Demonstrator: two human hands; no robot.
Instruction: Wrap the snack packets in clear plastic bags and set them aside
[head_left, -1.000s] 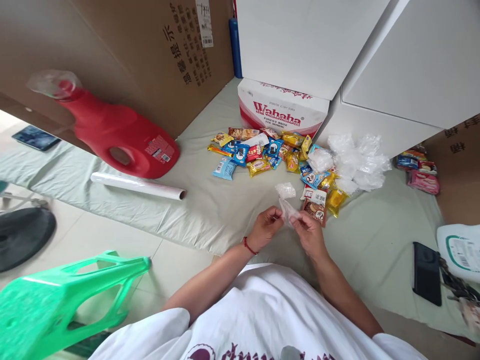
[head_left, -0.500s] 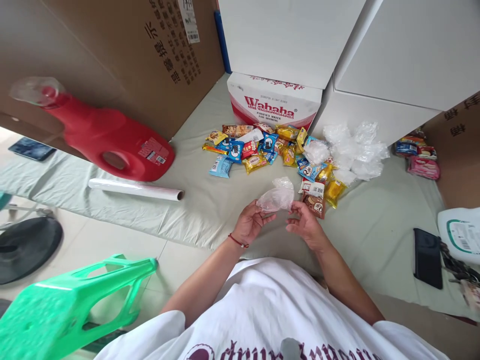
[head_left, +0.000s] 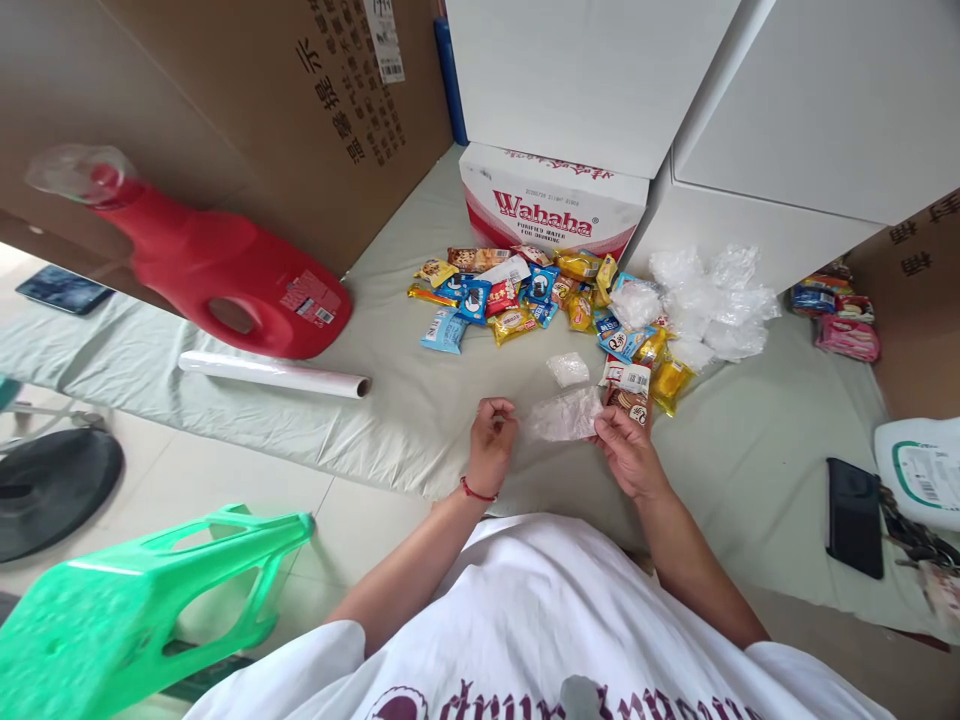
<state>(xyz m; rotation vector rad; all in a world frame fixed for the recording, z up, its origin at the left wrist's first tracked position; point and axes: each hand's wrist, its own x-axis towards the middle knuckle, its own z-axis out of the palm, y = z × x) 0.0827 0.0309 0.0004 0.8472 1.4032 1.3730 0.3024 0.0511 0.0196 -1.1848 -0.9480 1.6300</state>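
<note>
Transparent bag (head_left: 564, 416) is held flat at the centre of the frame, over pale green cloth (head_left: 420, 420). Its right end is pinched in the fingers of the right hand (head_left: 631, 452); the fingers of the left hand (head_left: 491, 445) are curled near the other end, whether on the film cannot be told. Likely trouble: film so thin could be torn if pulled unevenly, its layers left clinging if one edge alone is caught. A folded plastic bundle (head_left: 568, 369), just beyond, could be swept along. Rightward room is hemmed in by a brown packet (head_left: 631, 402). Snack packets (head_left: 511, 324) are strewn at upper centre.
</note>
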